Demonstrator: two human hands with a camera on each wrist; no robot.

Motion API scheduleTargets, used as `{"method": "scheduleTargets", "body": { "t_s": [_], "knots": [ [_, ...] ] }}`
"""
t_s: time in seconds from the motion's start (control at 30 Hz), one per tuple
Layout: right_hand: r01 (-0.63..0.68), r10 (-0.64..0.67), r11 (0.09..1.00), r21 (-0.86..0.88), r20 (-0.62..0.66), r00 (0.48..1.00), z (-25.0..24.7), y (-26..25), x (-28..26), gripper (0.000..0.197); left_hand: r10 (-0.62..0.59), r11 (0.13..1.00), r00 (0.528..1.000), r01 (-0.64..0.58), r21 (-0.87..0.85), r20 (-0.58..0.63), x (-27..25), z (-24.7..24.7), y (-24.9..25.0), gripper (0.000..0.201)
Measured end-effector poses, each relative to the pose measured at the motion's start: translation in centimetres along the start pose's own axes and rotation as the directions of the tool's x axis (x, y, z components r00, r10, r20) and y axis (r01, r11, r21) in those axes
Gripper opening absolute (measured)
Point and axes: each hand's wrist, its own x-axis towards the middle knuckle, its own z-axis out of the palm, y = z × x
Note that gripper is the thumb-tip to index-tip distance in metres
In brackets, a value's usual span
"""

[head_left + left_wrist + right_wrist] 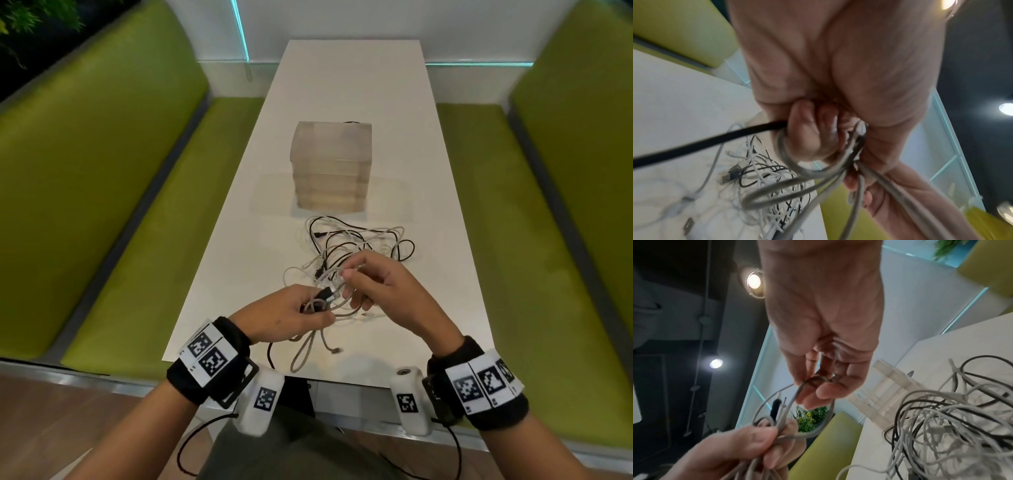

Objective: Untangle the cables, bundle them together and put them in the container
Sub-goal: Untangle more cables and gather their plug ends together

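- Gripping a bunch of grey cable loops (310, 346), the left hand (287, 317) has its fingers curled tight round them; it is held above the near end of the white table (342, 102), close to the near edge.
- Left wrist view: the fingers (807, 129) close on grey loops and on one black cable (705, 142) that leads off to the left of that view.
- A dark plug (327, 294) sticks out of the left fist toward the right hand.
- Right hand (380, 287): thumb and fingertips pinch a thin grey cable strand (809, 382) that runs down to the left hand's bunch; the other fingers are loosely bent.
- The two hands are close together, joined by the grey strands.
- Grey loops hang from the left hand over the table's near edge.
- The remaining tangle of white and black cables (356, 243) lies on the table just beyond the hands, between them and the container.
- Container (331, 164): translucent, boxy, ribbed sides, standing upright near the middle of the table, apart from the tangle. Contents cannot be made out.
- Green bench seats (137, 240) flank the table on both sides.
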Motion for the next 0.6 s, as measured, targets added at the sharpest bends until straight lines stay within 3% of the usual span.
{"method": "scheduleTargets", "body": {
  "t_s": [0.1, 0.2, 0.27, 0.33, 0.4, 0.53, 0.6],
  "knots": [
    [-0.026, 0.022, 0.997, 0.072, 0.049, 0.999, -0.8, -0.2, -0.9, 0.006, 0.034, 0.973, 0.993, -0.059, -0.223, -0.116, -0.8, -0.2, -0.8, 0.018],
    [-0.103, 0.088, 0.992, 0.079, 0.176, 0.981, -1.2, 0.5, -2.0, 0.007, 0.021, 0.850, 0.966, -0.153, -0.504, -0.259, -1.6, -0.9, -2.5, 0.031],
    [-0.184, 0.155, 0.981, 0.063, 0.318, 0.935, -0.9, 1.1, -2.9, 0.010, -0.009, 0.757, 0.939, -0.217, -0.616, -0.343, -2.0, -1.3, -3.2, 0.030],
    [-0.275, 0.240, 0.961, 0.013, 0.454, 0.858, -0.1, 1.8, -3.9, 0.009, -0.051, 0.672, 0.903, -0.284, -0.684, -0.426, -2.3, -1.7, -3.4, 0.024],
    [-0.317, 0.325, 0.942, -0.106, 0.517, 0.792, 1.1, 3.0, -4.7, 0.009, -0.081, 0.615, 0.872, -0.338, -0.713, -0.483, -2.7, -1.9, -3.3, 0.025],
    [-0.074, 0.351, 0.854, -0.516, 0.463, 0.814, 3.0, 6.6, -5.4, 0.015, -0.058, 0.553, 0.837, -0.427, -0.715, -0.545, -3.3, -2.3, -3.1, 0.027],
    [-0.022, 0.336, 0.823, -0.568, 0.454, 0.826, 3.9, 7.8, -5.9, 0.016, -0.042, 0.544, 0.833, -0.444, -0.712, -0.552, -3.5, -2.3, -2.8, 0.029]
  ]
}}
